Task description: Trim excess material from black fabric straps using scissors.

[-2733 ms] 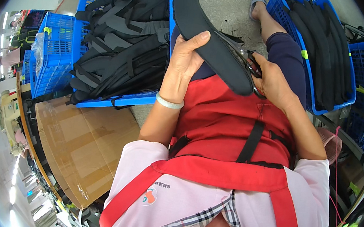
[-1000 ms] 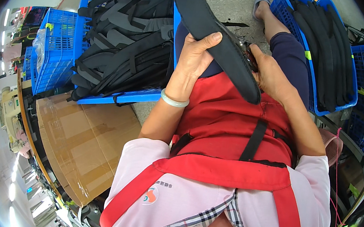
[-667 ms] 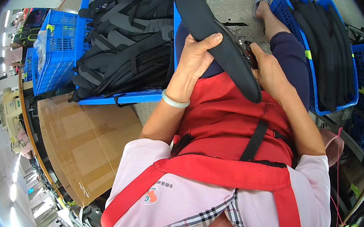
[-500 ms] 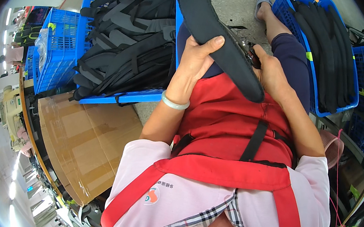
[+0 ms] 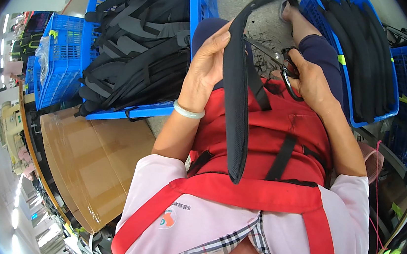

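Observation:
A long padded black strap (image 5: 237,91) hangs in a curve over my lap, its rounded lower end lying against the red apron (image 5: 297,132). My left hand (image 5: 210,56) grips the strap at its left edge, thumb in front and the other fingers partly hidden behind. In my right hand (image 5: 312,84) is a pair of scissors (image 5: 275,59) with black handles. Their blades are parted and point left, with the tips close to the strap's edge. A narrow black webbing piece (image 5: 258,87) dangles beside the strap.
A blue crate (image 5: 190,26) heaped with black and grey straps stands at left. Another blue crate (image 5: 344,75) with black padded straps stands at right. Below the left crate is a cardboard box (image 5: 96,160). Dark scraps (image 5: 268,34) litter the grey floor.
The strap has turned from slanting to nearly upright, showing its edge, and its lower end has dropped toward me. The scissors have come away from it a little and opened.

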The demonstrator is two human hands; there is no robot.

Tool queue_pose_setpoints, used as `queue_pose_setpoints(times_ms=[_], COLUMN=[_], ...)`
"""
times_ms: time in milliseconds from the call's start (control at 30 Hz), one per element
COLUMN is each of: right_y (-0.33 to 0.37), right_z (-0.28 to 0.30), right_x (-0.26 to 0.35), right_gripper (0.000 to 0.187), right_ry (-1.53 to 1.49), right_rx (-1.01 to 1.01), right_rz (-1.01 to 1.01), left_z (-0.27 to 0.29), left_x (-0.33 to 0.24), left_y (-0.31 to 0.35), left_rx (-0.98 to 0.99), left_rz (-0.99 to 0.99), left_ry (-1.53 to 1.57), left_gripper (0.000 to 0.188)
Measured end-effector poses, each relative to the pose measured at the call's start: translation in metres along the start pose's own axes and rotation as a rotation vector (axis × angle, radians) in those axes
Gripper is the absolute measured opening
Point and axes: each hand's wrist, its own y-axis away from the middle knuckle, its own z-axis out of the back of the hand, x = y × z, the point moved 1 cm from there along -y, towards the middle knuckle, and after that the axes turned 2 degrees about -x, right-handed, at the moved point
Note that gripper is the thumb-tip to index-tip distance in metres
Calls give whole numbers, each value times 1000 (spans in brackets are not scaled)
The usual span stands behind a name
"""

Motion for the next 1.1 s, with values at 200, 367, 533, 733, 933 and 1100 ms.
queue_pose_setpoints(times_ms=[200,367,533,733,933,1100], right_y=[3,10,11,9,9,9], right_z=[0,6,9,1,-10,-17], right_x=[-9,-8,-4,-5,-11,-16], right_gripper=[34,34,39,41,37,27], right_ry=[2,-140,-143,-129,-64,-72], right_rx=[57,138,170,153,146,147], right_rz=[-13,-34,-64,-14,-17,-56], left_z=[13,1,-1,2,-2,5], left_x=[12,15,16,20,22,21], left_y=[5,10,9,10,9,7], left_rx=[-149,-242,-228,-237,-239,-172], left_rz=[-13,-94,-116,-127,-175,-144], left_ry=[-67,-247,-300,-323,-376,-344], left_gripper=[33,24,23,25,25,24])
